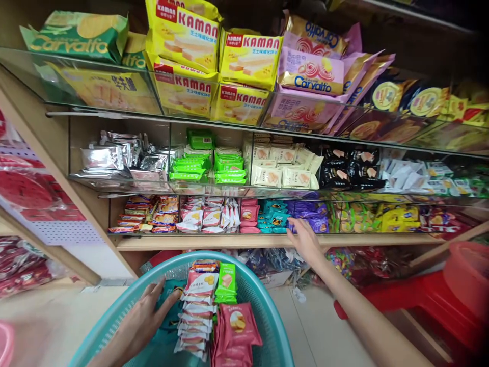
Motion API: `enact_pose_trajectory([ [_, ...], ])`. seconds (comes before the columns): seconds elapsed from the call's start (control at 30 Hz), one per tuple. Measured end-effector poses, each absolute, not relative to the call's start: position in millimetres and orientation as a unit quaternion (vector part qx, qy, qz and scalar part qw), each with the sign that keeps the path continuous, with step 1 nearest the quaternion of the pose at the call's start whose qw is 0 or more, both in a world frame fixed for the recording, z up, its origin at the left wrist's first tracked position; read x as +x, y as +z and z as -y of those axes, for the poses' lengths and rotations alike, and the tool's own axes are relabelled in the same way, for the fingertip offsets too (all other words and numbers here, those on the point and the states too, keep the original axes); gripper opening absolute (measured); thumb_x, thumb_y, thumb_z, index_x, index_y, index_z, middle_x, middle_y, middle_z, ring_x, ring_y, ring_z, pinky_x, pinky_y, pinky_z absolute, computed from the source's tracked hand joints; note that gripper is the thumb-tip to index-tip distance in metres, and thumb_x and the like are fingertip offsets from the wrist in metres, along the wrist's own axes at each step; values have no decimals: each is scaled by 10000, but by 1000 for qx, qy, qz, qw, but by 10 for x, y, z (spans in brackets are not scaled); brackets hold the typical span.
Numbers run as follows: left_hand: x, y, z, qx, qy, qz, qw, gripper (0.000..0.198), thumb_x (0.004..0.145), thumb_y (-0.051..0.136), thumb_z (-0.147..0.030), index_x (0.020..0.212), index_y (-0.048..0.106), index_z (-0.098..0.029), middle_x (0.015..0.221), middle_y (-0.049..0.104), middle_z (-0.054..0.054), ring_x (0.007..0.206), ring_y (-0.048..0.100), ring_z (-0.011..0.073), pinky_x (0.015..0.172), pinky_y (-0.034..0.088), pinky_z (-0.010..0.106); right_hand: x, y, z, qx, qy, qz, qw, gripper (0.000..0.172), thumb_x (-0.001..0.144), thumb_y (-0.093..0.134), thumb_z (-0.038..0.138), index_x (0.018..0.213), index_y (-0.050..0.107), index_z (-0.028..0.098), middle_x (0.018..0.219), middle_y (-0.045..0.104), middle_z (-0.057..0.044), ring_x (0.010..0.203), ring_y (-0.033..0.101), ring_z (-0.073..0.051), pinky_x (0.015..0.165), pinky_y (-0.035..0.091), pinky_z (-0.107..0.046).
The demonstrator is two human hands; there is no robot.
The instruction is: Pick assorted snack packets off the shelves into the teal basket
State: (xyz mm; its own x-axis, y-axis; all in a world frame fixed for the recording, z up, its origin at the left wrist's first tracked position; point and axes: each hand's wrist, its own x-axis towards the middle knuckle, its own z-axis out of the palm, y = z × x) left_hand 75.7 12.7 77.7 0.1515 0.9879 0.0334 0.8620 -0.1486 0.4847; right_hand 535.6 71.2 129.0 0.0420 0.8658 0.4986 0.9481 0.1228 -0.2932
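Observation:
My left hand is inside a teal plastic basket, fingers spread over dark teal snack packets and touching them or just above. Beside it in the basket lie a row of white-and-pink packets, a green wafer packet and several dark pink biscuit packets. On the lowest shelf, my right hand reaches over the front edge, fingers apart, between teal packets and purple packets. I see nothing in its grasp, though its fingertips partly blend with the packets.
Glass-fronted shelves hold silver, green, cream and black packets, with yellow wafer bags above. A wooden ledge runs above the basket's far rim. To the right stands a blurred red plastic stool. Bagged goods lie under the ledge.

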Motion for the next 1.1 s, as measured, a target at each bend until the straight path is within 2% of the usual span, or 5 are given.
enact_pose_trajectory([
  [0.3, 565, 1096, -41, 747, 217, -602, 182, 459, 709, 482, -591, 1003, 684, -304, 1195, 671, 45, 1126, 599, 268, 921, 497, 356, 5125, 1323, -1039, -656, -241, 688, 196, 513, 862, 508, 195, 1354, 373, 135, 1211, 573, -184, 1186, 425, -316, 949, 241, -513],
  [0.57, 595, 1151, 103, 620, 255, -700, 246, 711, 776, 374, -682, 1330, 379, -237, 1218, 601, 101, 871, 673, 236, 846, 529, 390, 5178, 1202, -1033, -658, -287, 675, 167, 441, 879, 500, 204, 1305, 417, 126, 1108, 591, -159, 1131, 429, -293, 961, 203, -496],
  [0.8, 599, 1423, 285, 612, 290, -687, 265, 635, 784, 430, -644, 1282, 396, -251, 1189, 591, 83, 835, 660, 206, 720, 561, 317, 5221, 1160, -1016, -647, -294, 685, 162, 260, 861, 528, 198, 1115, 557, 151, 1015, 593, -119, 1011, 459, -279, 923, 219, -483],
  [0.97, 451, 1525, 414, 568, 316, -709, 274, 630, 771, 451, -650, 1271, 423, -268, 781, 644, 9, 659, 664, 211, 553, 561, 319, 5273, 1156, -947, -618, -284, 714, 168, 108, 878, 510, 194, 950, 586, 167, 1004, 622, -86, 1019, 494, -252, 940, 211, -473],
  [1.1, 268, 1395, 462, 539, 349, -713, 280, 634, 733, 506, -658, 1248, 457, -292, 814, 639, 15, 690, 670, 215, 540, 569, 317, 5270, 1282, -813, -584, -286, 733, 199, 122, 909, 476, 224, 965, 569, 168, 969, 658, -78, 986, 544, -240, 954, 207, -477],
])
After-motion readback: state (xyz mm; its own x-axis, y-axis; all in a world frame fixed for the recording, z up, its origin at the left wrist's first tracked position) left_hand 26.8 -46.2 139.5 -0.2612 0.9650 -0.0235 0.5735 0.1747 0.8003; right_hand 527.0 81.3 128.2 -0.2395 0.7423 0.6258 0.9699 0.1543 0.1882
